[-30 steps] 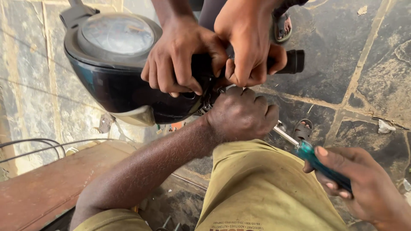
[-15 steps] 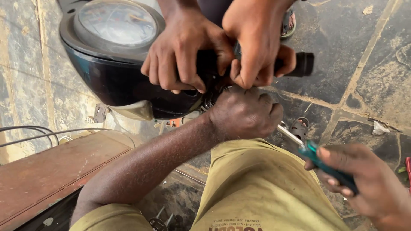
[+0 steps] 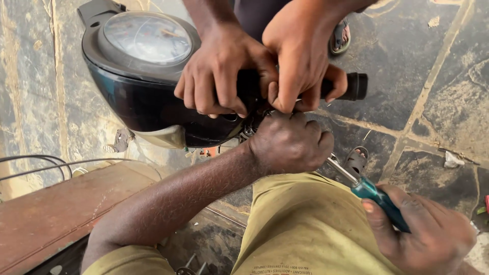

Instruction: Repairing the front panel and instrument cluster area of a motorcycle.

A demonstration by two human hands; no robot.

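- The left hand (image 3: 290, 142) is curled into a fist and pressed up against the handlebar (image 3: 356, 86) where it meets the scooter's black front housing (image 3: 137, 102). Whether its fingers (image 3: 318, 133) pinch anything is hidden.
- The right hand (image 3: 428, 234) is clenched round the teal handle of a screwdriver (image 3: 379, 196). It is held low beside the knee, well apart from the joint, with the metal shaft pointing up towards the left fist.
- A co-worker's two hands (image 3: 300, 61) clamp the handlebar from above, just over the fist and touching it (one hand covers the housing's edge, the other wraps the grip).
- The work sits at that joint: the bar is steadied and the tool is idle. To reach the joint, the tip would need a gap between crowded knuckles.
- Further out are the round speedometer (image 3: 147, 38), a reddish board (image 3: 56, 209) with thin cables (image 3: 35, 165) by it, and the stone floor (image 3: 448, 102).
- No box or tray shows.
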